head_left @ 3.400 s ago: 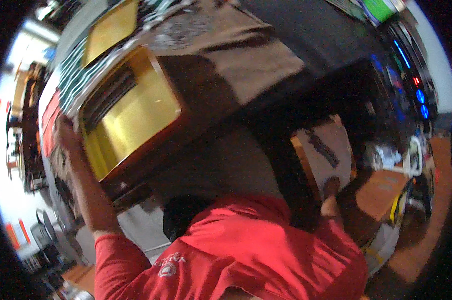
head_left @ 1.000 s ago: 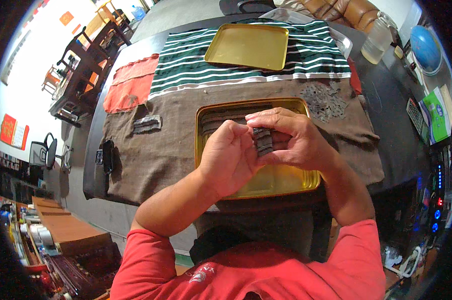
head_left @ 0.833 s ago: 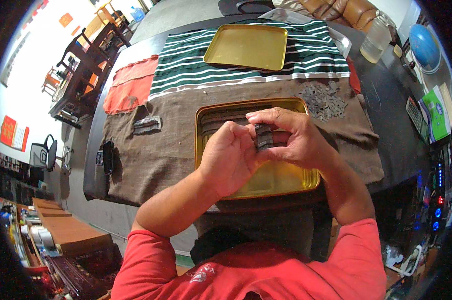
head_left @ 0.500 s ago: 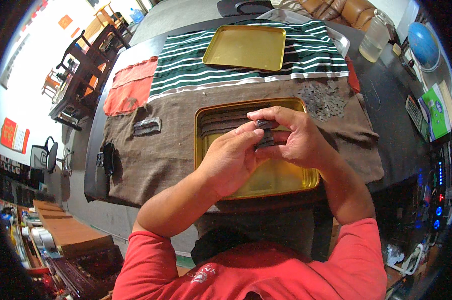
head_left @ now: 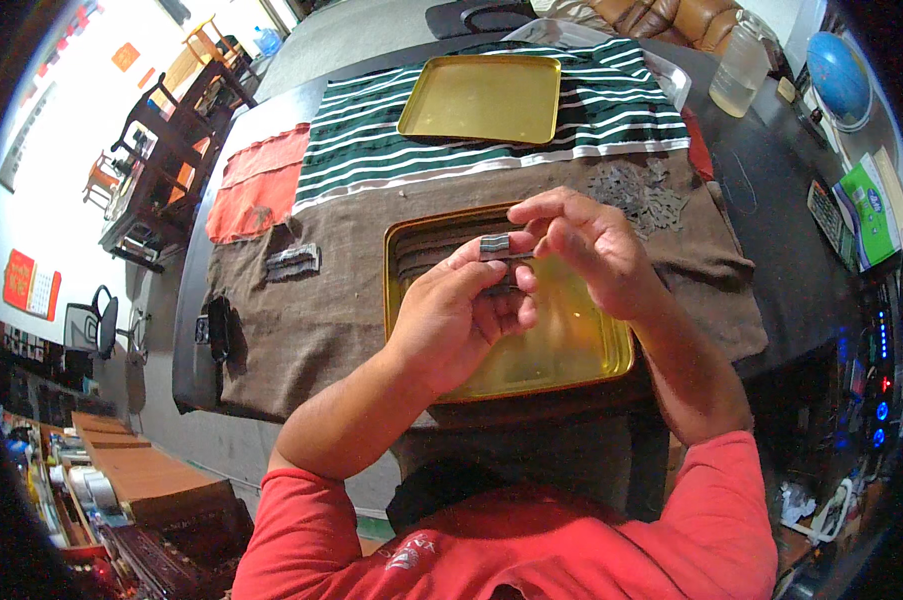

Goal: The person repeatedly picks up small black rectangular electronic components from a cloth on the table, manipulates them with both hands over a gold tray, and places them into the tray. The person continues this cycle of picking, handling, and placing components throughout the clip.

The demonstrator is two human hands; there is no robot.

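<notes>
The left hand, mid-frame, pinches a small stack of dark strips between thumb and forefinger. The right hand, just beside it, has its fingers parted and half curled (whether a fingertip touches the stack, I cannot tell). Both are over the gold tin. Dark rows line the tin's far side, while gold bottom shows toward the near right; I judge it partly filled. A loose pile of grey pieces, right of centre, seems still unsorted, and another small bundle lies at left on the brown cloth.

Around the tin, its near rim sits close to the table's front edge, leaving little room there. Wider cloth stretches leftward; the gold lid rests at upper centre on the striped cloth.
</notes>
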